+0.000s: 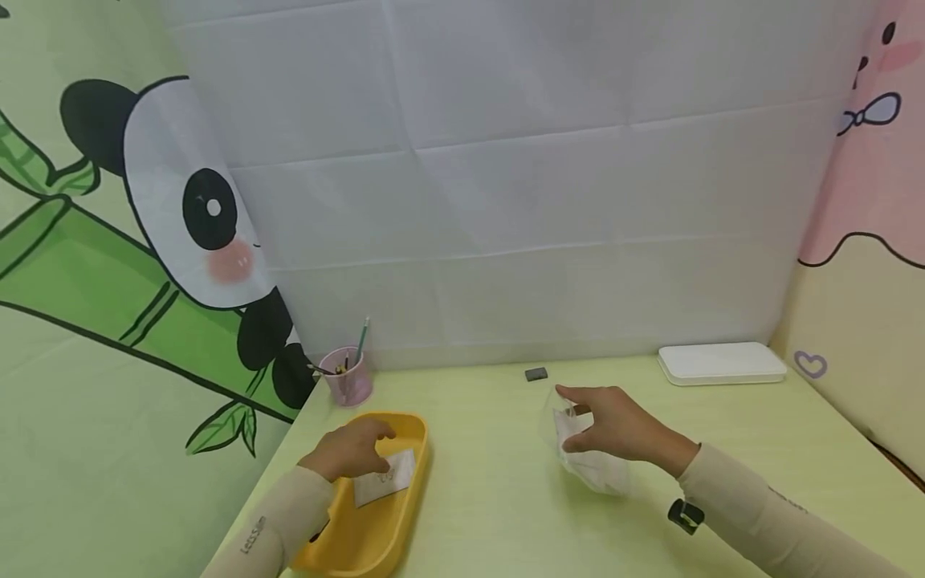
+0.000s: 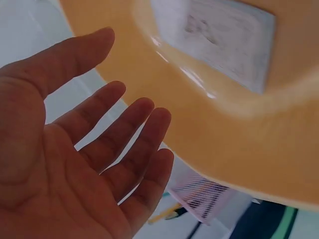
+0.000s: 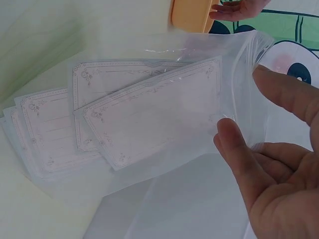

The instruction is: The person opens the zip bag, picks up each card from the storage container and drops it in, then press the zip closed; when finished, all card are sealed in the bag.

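Note:
My right hand [image 1: 614, 421] pinches the top of a clear plastic bag [image 1: 598, 475] between thumb and fingers, above the middle of the table. Inside it, in the right wrist view, are several white cards [image 3: 154, 112] with ornate printed borders, fanned unevenly toward the bag's bottom. My left hand [image 1: 350, 449] hovers over a yellow tray [image 1: 372, 538], its fingers spread and slightly bent, holding nothing. In that tray lies a white printed card or packet [image 2: 229, 42], apart from the fingertips in the left wrist view.
At the back left stands a pink mesh pen cup [image 1: 348, 387] with pencils and pens. A small dark grey block [image 1: 536, 374] lies at the table's back. A flat white box [image 1: 723, 365] sits at the back right corner. Printed cloth hangs along the left and right sides.

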Available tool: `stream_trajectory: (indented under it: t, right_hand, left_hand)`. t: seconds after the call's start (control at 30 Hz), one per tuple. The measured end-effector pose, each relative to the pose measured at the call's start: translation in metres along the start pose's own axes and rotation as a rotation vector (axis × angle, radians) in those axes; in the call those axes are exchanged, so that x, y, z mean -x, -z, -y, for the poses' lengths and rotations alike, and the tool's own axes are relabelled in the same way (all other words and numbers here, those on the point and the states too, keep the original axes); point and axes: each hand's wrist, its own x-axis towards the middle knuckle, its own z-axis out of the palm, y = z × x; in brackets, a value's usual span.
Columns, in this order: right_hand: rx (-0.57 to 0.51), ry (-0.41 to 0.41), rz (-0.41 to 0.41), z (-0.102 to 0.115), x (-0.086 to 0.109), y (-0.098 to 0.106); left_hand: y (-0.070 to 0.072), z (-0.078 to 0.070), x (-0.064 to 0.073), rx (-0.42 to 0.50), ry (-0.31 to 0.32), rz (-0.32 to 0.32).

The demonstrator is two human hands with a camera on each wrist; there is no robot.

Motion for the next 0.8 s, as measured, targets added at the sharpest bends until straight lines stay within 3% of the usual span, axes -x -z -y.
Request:
stream_trajectory:
  t: [0.1, 0.27, 0.53, 0.8]
  right_hand:
    - [0.004, -0.010, -0.003, -0.004, -0.002, 0.002]
    - [0.005, -0.002, 0.002, -0.011, -0.007, 0.006]
    - [0.006, -0.002, 0.015, -0.016, -0.010, 0.014]
    - [0.027, 0.017, 0.015, -0.020, -0.013, 0.020]
  left_hand:
    - [-0.001, 0.010, -0.004, 0.019, 0.054, 0.026]
    - [-0.011, 0.015, -0.011, 0.014, 0.091, 0.068]
    - [-0.032, 0.013, -0.025, -0.038, 0.104, 0.093]
    - [-0.037, 0.009, -0.030, -0.028, 0.146, 0.073]
